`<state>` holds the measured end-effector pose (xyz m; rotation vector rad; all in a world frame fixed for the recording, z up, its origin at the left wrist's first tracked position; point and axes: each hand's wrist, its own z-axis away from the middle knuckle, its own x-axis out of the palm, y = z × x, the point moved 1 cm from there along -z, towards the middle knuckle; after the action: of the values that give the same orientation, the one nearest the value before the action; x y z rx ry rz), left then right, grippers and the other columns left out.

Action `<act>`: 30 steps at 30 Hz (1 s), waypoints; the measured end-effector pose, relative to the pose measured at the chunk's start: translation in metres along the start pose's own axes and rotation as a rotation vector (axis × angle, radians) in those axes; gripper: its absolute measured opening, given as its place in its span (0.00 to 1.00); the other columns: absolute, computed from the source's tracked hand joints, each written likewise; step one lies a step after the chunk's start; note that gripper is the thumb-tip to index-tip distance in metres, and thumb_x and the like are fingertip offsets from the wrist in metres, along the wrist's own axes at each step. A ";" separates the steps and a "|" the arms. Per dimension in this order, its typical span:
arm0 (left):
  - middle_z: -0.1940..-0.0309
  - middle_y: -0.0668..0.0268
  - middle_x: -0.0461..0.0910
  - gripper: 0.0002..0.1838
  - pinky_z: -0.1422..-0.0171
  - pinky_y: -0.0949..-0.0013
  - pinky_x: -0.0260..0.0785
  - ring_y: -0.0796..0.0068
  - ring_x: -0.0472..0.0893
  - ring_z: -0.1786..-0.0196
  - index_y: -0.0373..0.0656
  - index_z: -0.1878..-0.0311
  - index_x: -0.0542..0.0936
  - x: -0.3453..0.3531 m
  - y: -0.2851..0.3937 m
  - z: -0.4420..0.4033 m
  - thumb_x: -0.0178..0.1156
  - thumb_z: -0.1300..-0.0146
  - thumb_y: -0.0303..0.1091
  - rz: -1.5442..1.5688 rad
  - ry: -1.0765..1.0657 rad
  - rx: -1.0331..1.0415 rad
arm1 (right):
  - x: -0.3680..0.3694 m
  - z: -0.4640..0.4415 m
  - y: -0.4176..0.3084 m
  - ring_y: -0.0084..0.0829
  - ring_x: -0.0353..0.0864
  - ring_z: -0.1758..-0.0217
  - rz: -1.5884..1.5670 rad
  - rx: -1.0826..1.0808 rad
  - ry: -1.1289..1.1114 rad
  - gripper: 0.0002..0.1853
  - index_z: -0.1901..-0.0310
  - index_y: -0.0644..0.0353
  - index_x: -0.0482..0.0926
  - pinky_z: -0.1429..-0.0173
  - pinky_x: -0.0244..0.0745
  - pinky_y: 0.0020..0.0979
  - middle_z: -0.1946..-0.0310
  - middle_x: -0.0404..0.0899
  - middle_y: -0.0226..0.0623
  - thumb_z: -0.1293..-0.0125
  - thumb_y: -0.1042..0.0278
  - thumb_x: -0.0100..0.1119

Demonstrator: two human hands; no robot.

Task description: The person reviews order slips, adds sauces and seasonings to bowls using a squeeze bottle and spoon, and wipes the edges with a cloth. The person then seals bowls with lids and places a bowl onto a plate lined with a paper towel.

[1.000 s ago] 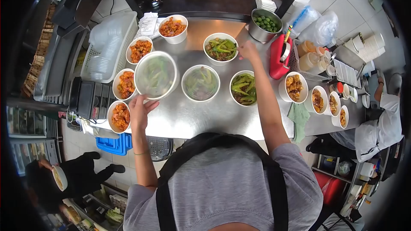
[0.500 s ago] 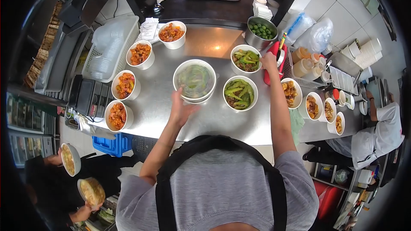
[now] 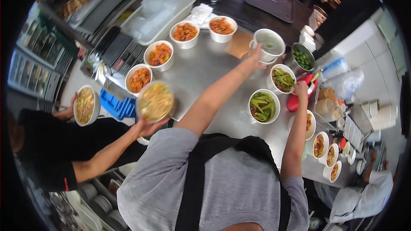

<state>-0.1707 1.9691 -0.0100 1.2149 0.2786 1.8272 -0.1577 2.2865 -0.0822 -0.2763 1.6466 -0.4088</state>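
Just left of the pot, the left hand has its fingers wrapped, as far as the blur shows, on the near side of two stacked lidded bowls; whether they touch the counter is unclear. The right hand has its fingers pinched on the rim of an open bowl of greens, just nearer the person than the pot.

The stack should be fairly light but wobbly, its smooth walls a little slippery; the surest hold is low, under the lower rim, with the thumb steadying the upper bowl. The clear lids look thin and would likely flex if pressed. The open bowl is probably stiffest at its rim; squeezing lower might buckle the wall, and tilting could spill the greens.
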 end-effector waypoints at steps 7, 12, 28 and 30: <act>0.40 0.52 0.64 0.41 0.39 0.55 0.63 0.58 0.67 0.39 0.36 0.35 0.54 0.048 0.056 0.080 0.63 0.45 0.44 -0.261 -0.011 0.326 | -0.099 0.115 -0.083 0.23 0.78 0.71 -0.270 -0.141 0.354 0.11 0.62 0.65 0.77 0.65 0.71 0.25 0.72 0.79 0.36 0.46 0.70 0.63; 0.41 0.59 0.63 0.39 0.37 0.48 0.57 0.60 0.59 0.35 0.42 0.40 0.62 0.038 0.145 0.111 0.68 0.53 0.42 -0.475 0.018 0.571 | -0.146 0.206 -0.076 0.23 0.78 0.66 -0.488 -0.016 0.290 0.07 0.62 0.66 0.77 0.59 0.71 0.25 0.66 0.80 0.36 0.41 0.75 0.55; 0.67 0.79 0.72 0.11 0.56 0.71 0.58 0.84 0.67 0.64 0.56 0.59 0.76 -0.022 0.253 0.220 0.61 0.43 0.45 -0.861 0.116 0.561 | -0.124 0.299 0.002 0.41 0.80 0.69 0.092 0.470 0.083 0.10 0.66 0.60 0.79 0.61 0.74 0.36 0.71 0.80 0.43 0.48 0.64 0.63; 0.66 0.81 0.72 0.11 0.55 0.71 0.58 0.85 0.67 0.63 0.57 0.60 0.75 -0.023 0.244 0.225 0.61 0.43 0.46 -0.895 0.031 0.524 | -0.115 0.305 0.009 0.42 0.80 0.66 0.253 0.481 0.072 0.12 0.65 0.59 0.79 0.60 0.74 0.39 0.70 0.81 0.43 0.50 0.62 0.64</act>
<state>-0.1167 1.7499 0.2339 1.1211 1.1666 1.0017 0.1589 2.3109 -0.0069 0.3055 1.5741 -0.6091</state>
